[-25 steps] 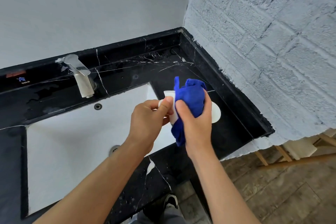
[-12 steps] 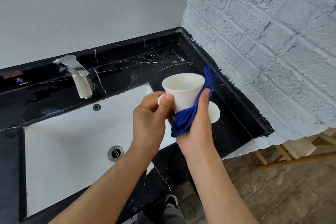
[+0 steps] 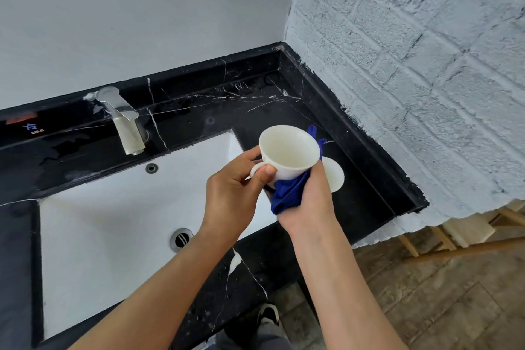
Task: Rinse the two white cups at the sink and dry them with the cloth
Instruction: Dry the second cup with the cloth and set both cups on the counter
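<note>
I hold a white cup [image 3: 288,150] above the right end of the sink, its mouth tilted up toward me and empty inside. My left hand [image 3: 235,193] pinches its handle between thumb and fingers. My right hand [image 3: 309,202] cups the underside of the cup through a blue cloth [image 3: 287,193], whose end sticks out behind the rim. A second white cup [image 3: 335,176] rests on the black counter just right of my right hand, mostly hidden by it.
The white sink basin [image 3: 108,224] with its drain [image 3: 181,239] lies below my left arm. A metal faucet [image 3: 125,125] stands at the back. The black marble counter [image 3: 366,193] ends at a white brick wall on the right.
The blue cloth, which covered the cup's mouth, now sits under the cup. The cup has tipped so that its open mouth faces me more. Both hands stay at the same spot.
</note>
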